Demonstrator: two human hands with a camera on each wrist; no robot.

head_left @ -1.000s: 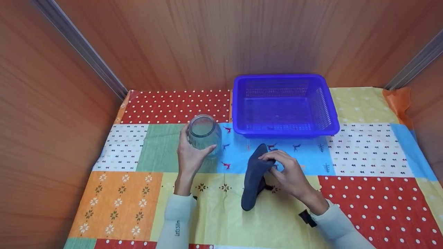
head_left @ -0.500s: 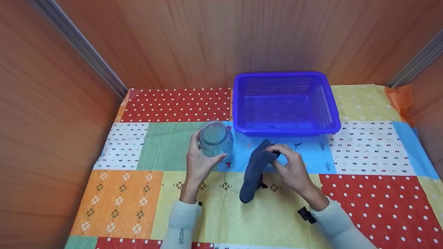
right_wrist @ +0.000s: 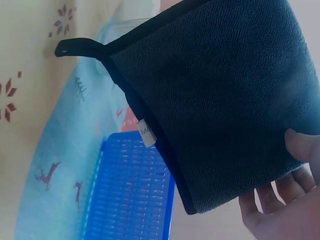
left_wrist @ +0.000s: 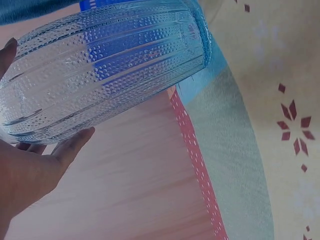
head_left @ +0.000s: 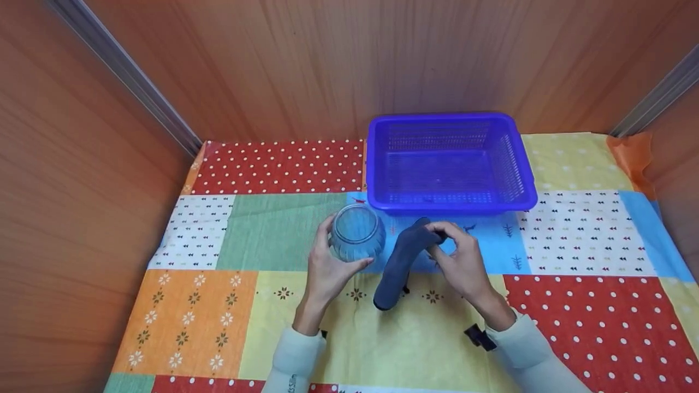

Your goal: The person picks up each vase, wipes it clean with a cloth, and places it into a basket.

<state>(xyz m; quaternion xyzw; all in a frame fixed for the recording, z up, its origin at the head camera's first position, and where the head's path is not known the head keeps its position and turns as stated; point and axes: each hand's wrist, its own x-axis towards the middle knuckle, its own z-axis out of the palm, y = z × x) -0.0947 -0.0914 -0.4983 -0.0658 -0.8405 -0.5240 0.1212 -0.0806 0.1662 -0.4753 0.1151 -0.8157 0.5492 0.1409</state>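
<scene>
A patchwork cover (head_left: pixel 191 322) lies between wood-grain walls (head_left: pixel 306 65), with metal strips (head_left: pixel 136 82) at the corners. The glass jar (head_left: pixel 359 245) is roughly upright near the cover's middle, mouth up; the left hand (head_left: pixel 327 270) has thumb and fingers clamped round its sides. Just right of it is the dark cloth (head_left: pixel 404 256), its long axis slanting from the far edge by the right hand (head_left: pixel 463 265), whose fingers pinch it, toward the person; a loop (right_wrist: pixel 80 47) hangs at one corner. Beyond sits the basket (head_left: pixel 453 208), its slotted walls and floor showing.
</scene>
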